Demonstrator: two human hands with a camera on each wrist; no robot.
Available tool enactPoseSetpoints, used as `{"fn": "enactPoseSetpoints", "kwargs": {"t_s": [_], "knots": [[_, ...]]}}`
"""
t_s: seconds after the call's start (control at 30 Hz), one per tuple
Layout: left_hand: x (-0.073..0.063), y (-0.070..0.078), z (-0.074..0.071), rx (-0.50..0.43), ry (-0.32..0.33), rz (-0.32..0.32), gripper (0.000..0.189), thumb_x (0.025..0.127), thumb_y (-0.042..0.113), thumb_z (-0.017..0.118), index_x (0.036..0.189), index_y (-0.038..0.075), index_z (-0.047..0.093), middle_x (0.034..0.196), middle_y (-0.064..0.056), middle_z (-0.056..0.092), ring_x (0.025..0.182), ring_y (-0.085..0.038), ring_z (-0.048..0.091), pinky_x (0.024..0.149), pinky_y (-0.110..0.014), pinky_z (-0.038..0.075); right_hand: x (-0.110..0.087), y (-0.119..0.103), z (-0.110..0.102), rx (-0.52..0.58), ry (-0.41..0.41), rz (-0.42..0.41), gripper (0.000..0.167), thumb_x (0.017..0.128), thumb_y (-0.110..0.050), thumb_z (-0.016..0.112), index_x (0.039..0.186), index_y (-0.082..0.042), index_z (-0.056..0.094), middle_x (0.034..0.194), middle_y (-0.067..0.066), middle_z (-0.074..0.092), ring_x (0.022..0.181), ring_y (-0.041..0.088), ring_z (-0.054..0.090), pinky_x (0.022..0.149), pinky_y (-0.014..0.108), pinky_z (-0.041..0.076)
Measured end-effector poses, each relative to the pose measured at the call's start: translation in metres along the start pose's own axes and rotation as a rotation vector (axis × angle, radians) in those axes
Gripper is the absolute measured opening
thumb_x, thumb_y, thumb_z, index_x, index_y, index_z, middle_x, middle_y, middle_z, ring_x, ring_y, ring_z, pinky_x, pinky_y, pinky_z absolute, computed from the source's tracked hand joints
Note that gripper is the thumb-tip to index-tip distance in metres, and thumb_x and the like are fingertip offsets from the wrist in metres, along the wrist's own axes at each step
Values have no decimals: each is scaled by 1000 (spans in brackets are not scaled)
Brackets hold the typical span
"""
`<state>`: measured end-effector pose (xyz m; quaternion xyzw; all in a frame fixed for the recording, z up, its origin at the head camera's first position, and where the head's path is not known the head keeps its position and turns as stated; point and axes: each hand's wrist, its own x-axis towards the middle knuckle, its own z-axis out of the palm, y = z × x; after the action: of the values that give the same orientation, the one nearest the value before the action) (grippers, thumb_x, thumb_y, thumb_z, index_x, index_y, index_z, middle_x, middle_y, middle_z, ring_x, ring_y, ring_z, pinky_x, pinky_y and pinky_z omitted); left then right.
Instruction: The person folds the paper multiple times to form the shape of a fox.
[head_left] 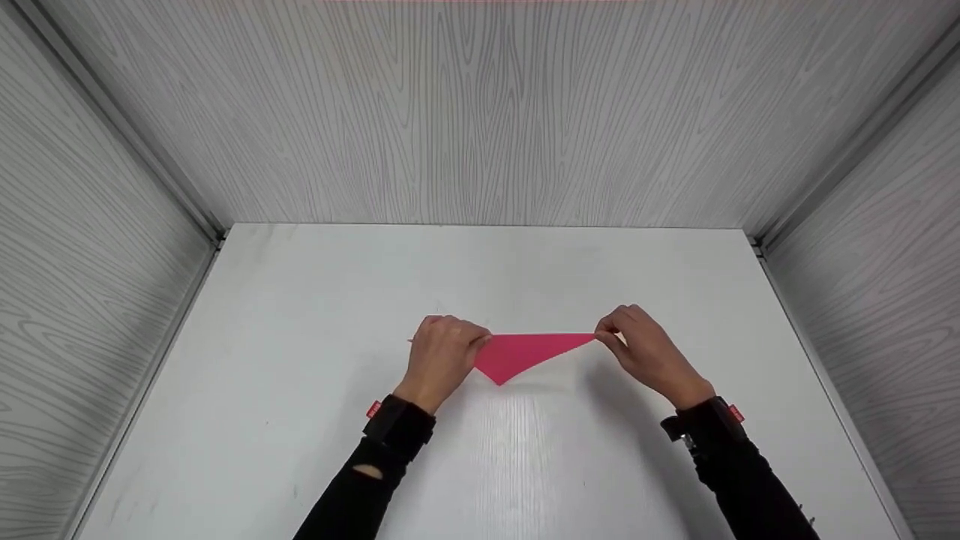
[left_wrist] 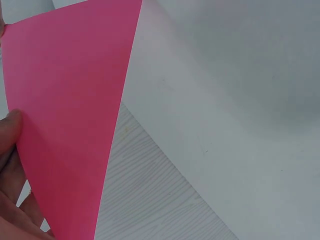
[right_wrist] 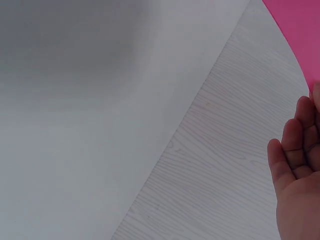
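A bright pink sheet of paper (head_left: 525, 352), triangular in outline, is held up above the white table between both hands. My left hand (head_left: 442, 356) pinches its upper edge with the thumb, and a small tip of the sheet pokes out beyond that hand. At the right corner, my right hand (head_left: 646, 351) pinches the paper between thumb and fingertips. One corner hangs down toward me, near the left hand. Up close in the left wrist view, the pink paper (left_wrist: 70, 100) looks smooth and flat, with a thumb on its edge. In the right wrist view the other fingers (right_wrist: 294, 142) curl loosely.
The white tabletop (head_left: 300, 285) lies below the hands, with soft shadows of the arms on it. A grey wood-grain panel (head_left: 480, 112) rises behind, and similar side panels (head_left: 90, 262) stand at left and right. Black bands circle both wrists.
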<state>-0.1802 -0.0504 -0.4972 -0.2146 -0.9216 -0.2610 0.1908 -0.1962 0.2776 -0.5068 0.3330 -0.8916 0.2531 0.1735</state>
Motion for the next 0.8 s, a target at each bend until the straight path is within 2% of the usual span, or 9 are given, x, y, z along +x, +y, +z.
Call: {"fn": "enactPoseSetpoints", "kwargs": {"t_s": [0.23, 0.37, 0.5, 0.63, 0.73, 0.8], "knots": [[2, 0, 0, -5, -5, 6, 12, 88, 17, 84, 100, 15, 85, 85, -1, 79, 80, -19, 74, 87, -44, 56, -5, 5, -1, -19, 14, -18, 20, 89, 4, 78, 99, -5, 64, 88, 1, 61, 81, 17, 50, 71, 28, 43], [5, 2, -1, -3, 0, -4, 10, 87, 15, 85, 97, 15, 86, 81, 0, 78, 77, -19, 73, 85, -42, 56, -5, 4, -1, -55, 67, -27, 25, 89, 1, 80, 111, 0, 69, 102, 9, 67, 94, 26, 60, 81, 33, 49], [8, 7, 0, -4, -8, 1, 9, 87, 14, 85, 97, 14, 86, 79, 0, 78, 75, -19, 73, 83, -41, 56, 3, -9, 2, -151, 110, -38, 41, 91, -9, 80, 128, 2, 66, 121, 18, 65, 111, 34, 62, 95, 46, 52], [11, 15, 3, -1, -26, 18, 11, 88, 16, 84, 98, 13, 85, 82, -1, 78, 78, -20, 73, 84, -42, 56, 14, -31, 13, -195, 76, -92, 45, 91, -17, 81, 130, 0, 65, 124, 15, 68, 113, 32, 65, 103, 49, 51], [12, 21, 7, 5, -44, 36, 12, 89, 18, 83, 100, 14, 85, 85, -1, 79, 80, -20, 74, 85, -42, 57, 22, -45, 23, -174, 58, -129, 42, 89, -18, 84, 125, -3, 68, 116, 10, 71, 106, 27, 69, 97, 44, 56], [13, 24, 9, 10, -51, 50, 12, 89, 19, 83, 100, 14, 85, 87, -1, 79, 81, -20, 74, 86, -42, 57, 25, -52, 28, -147, 63, -123, 38, 88, -17, 85, 121, -5, 70, 111, 8, 73, 101, 24, 70, 90, 39, 59]]}}
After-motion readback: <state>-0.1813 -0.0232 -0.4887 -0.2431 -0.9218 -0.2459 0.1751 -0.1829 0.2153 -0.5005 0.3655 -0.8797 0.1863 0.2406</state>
